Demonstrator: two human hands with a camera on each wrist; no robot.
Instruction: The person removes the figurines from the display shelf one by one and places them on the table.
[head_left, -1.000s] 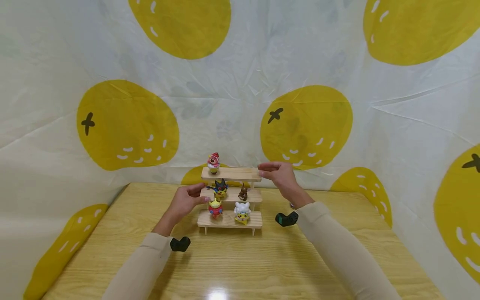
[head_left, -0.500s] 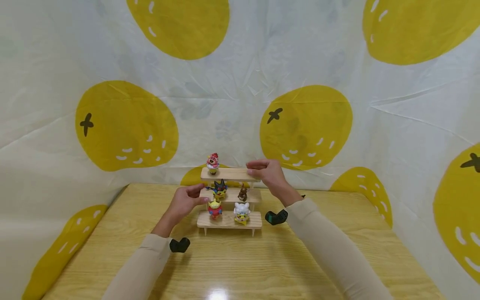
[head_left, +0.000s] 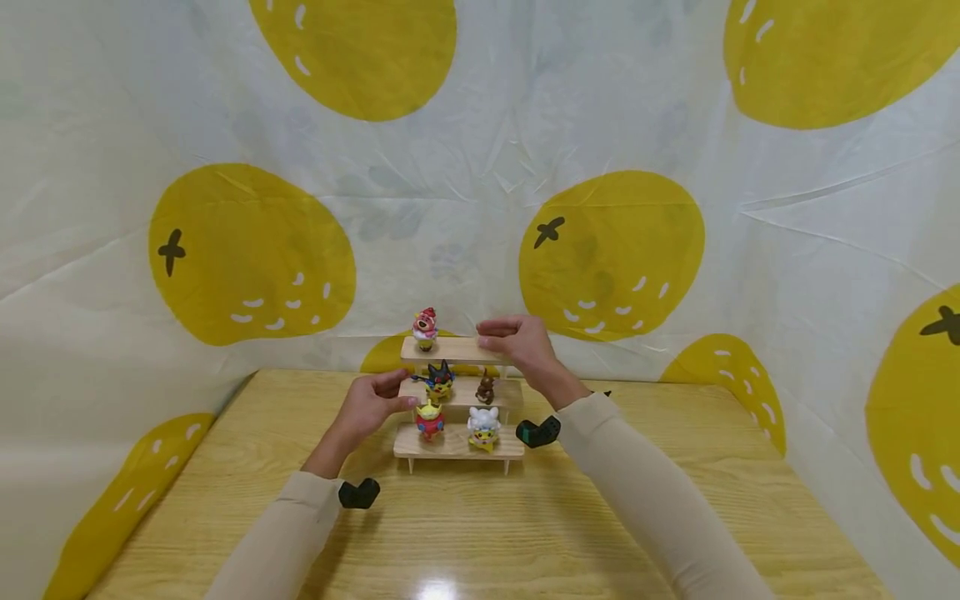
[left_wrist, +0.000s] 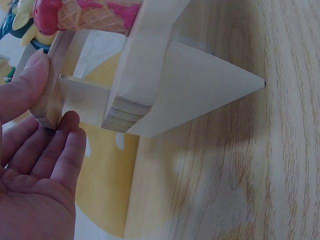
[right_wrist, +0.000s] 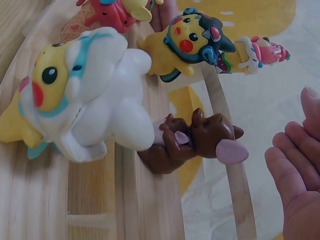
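Observation:
A three-tier wooden display shelf (head_left: 454, 442) stands on the table. My left hand (head_left: 365, 406) grips the left end of its middle plank, with the thumb on top and fingers beneath in the left wrist view. My right hand (head_left: 528, 346) hovers at the right part of the top plank, fingers extended, holding nothing; whether it touches the wood I cannot tell. On top at left sits a pink bear figurine (head_left: 425, 329). The middle tier bears a dark-hooded yellow figurine (head_left: 440, 382) and a brown figurine (right_wrist: 170, 142). Below are a red figurine (head_left: 431, 422) and a white-hooded yellow figurine (right_wrist: 90, 95).
The wooden table (head_left: 465, 533) extends around the shelf. Behind it hangs a pale cloth (head_left: 450, 233) printed with large yellow fruit. Black wrist devices show near the left cuff (head_left: 360, 493) and the right cuff (head_left: 538, 432).
My right hand has moved left, from the top plank's right end to further along it. My left hand keeps its grip, and the figurines stay in their places.

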